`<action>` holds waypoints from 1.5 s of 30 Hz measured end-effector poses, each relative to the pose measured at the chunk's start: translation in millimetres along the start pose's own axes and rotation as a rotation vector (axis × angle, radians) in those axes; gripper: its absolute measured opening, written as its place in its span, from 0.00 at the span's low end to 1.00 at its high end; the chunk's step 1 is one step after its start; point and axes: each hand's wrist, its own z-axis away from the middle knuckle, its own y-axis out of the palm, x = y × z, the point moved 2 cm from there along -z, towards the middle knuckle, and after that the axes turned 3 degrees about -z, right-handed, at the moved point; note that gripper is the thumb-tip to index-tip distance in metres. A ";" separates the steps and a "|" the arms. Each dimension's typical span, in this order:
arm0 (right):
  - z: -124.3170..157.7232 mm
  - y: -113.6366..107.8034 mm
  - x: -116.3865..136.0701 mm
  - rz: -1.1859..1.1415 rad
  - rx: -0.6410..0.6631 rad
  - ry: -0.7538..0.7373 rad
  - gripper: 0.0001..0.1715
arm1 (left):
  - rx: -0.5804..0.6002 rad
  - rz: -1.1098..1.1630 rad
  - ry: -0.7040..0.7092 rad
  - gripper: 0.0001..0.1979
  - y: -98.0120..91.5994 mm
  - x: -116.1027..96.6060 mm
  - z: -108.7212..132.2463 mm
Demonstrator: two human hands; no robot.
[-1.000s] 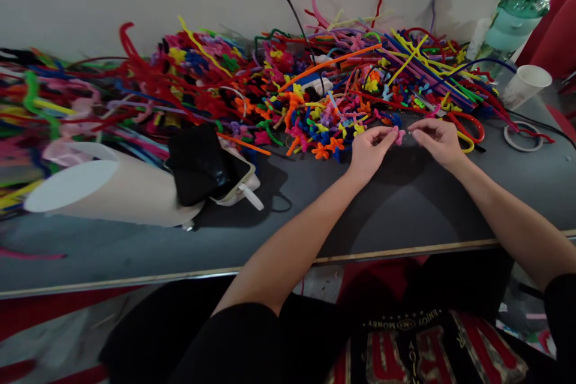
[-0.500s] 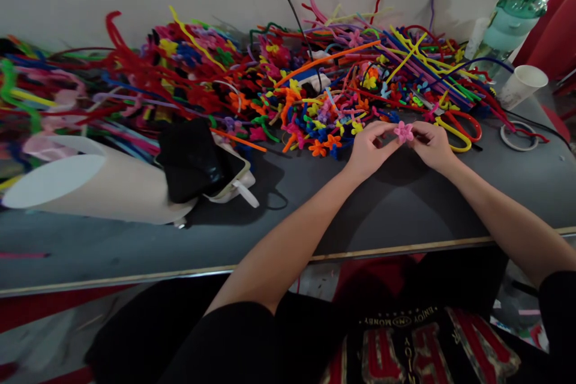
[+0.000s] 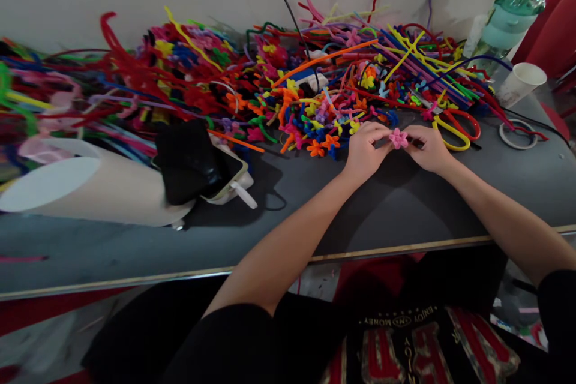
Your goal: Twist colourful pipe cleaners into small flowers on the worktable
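Note:
Between my two hands is a small pink pipe-cleaner flower [image 3: 398,138], its petals facing up toward me. My left hand [image 3: 366,147] pinches it from the left with thumb and forefinger. From the other side, the fingers of my right hand [image 3: 427,145] close on its right edge. Both hands hover above the dark grey table [image 3: 396,210]. Just beyond my left hand lie several small finished flowers, among them an orange flower [image 3: 315,148]. Scissors [image 3: 459,129] with red and yellow handles rest to the right of my right hand.
Loose pipe cleaners [image 3: 423,60] in many colours pile along the wall. On the left are a white paper roll [image 3: 130,186] and a black phone-like object [image 3: 191,162]. A paper cup [image 3: 522,84], a tape ring [image 3: 517,135] and a teal bottle [image 3: 508,24] stand or lie at right.
The flower has turned slightly between my fingers and sits a little lower and farther left in view. The whole view has shifted slightly.

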 end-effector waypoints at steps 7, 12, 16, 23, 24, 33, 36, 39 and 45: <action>-0.3 1.7 -3.8 -0.068 0.009 -0.020 0.17 | -0.058 0.026 0.017 0.03 1.3 -2.6 3.8; -1.1 2.3 -0.8 -0.196 0.060 0.036 0.22 | -0.116 0.144 -0.041 0.06 5.7 -3.4 8.6; -1.1 6.9 2.6 -0.364 0.088 0.122 0.27 | -0.172 0.301 -0.113 0.12 10.0 -3.1 10.2; 0.7 4.1 -2.1 -0.403 -0.167 0.190 0.26 | -0.150 0.176 -0.133 0.11 0.2 5.0 1.2; 0.9 2.1 -1.7 -0.380 -0.222 0.191 0.26 | -0.147 0.135 -0.114 0.10 -2.2 5.4 0.0; 3.4 5.5 12.3 -0.335 -0.282 0.207 0.19 | -0.078 -0.031 -0.017 0.08 -2.9 8.0 -0.4; 4.8 6.3 14.0 -0.336 -0.271 0.198 0.16 | -0.038 0.011 -0.019 0.09 -0.7 10.7 -0.9; 4.9 7.2 13.8 -0.378 -0.248 0.207 0.14 | 0.014 0.077 -0.041 0.08 1.6 11.2 -1.0; 4.4 11.3 12.9 -0.466 -0.232 0.291 0.14 | 0.014 0.046 -0.057 0.08 2.0 9.7 0.2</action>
